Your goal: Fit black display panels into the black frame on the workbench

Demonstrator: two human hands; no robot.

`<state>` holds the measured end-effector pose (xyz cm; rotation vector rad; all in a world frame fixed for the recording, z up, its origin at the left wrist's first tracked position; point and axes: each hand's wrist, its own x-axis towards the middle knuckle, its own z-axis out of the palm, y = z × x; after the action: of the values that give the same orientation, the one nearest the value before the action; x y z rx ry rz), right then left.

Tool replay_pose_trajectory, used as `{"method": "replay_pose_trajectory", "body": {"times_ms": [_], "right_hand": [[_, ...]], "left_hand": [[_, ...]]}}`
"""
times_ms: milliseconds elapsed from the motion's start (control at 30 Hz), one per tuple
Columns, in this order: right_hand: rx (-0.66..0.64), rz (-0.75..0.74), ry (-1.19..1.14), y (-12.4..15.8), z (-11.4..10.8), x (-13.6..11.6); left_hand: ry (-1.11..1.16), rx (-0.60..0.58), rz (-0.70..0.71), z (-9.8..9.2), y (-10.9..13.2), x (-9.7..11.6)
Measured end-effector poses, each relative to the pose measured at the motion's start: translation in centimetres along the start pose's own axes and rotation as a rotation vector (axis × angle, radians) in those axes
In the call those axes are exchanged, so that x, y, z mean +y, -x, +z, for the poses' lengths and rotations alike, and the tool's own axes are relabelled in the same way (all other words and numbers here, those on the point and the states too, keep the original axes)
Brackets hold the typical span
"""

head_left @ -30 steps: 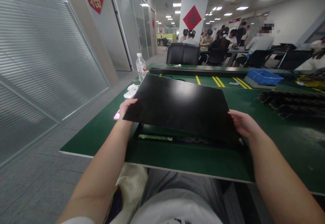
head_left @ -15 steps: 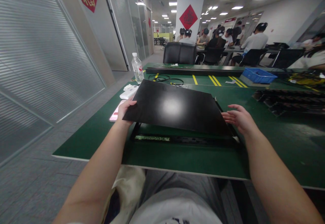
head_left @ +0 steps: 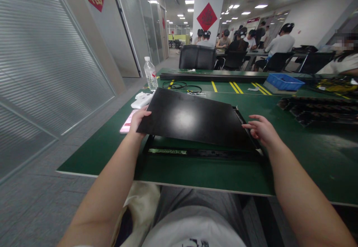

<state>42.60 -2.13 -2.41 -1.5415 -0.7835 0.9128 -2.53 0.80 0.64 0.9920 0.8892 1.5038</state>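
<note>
A large thin black panel [head_left: 192,118] lies tilted over a black frame [head_left: 201,152] on the green table [head_left: 179,174]. Its left side is raised and its right side rests on the frame. My left hand [head_left: 139,121] grips the panel's near left corner, thumb on top. My right hand [head_left: 260,129] hovers beside the panel's right edge, fingers spread, holding nothing. A narrow green circuit strip [head_left: 167,151] shows along the frame's near edge under the panel.
A water bottle [head_left: 150,74], a white device [head_left: 142,100], a pink phone [head_left: 127,122] and black cables [head_left: 186,87] lie at the left and back. A blue bin [head_left: 284,81] and stacked dark parts [head_left: 319,109] sit at the right. Seated people work at tables behind black chairs [head_left: 197,57].
The panel has come down on its right side onto the frame. My right hand has let go of the panel's right edge and opened beside it. My left hand keeps its grip.
</note>
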Motion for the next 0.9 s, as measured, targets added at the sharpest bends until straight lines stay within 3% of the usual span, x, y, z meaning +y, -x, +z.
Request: {"method": "replay_pose_trajectory", "body": {"times_ms": [633, 900], "right_hand": [[0.077, -0.045, 0.094, 0.2, -0.4, -0.3], [0.107, -0.035, 0.154, 0.7, -0.1, -0.6]], "left_hand": [[-0.094, 0.079, -0.006, -0.4, -0.4, -0.9], [-0.138, 0.042, -0.032, 0.0, 0.1, -0.3]]}}
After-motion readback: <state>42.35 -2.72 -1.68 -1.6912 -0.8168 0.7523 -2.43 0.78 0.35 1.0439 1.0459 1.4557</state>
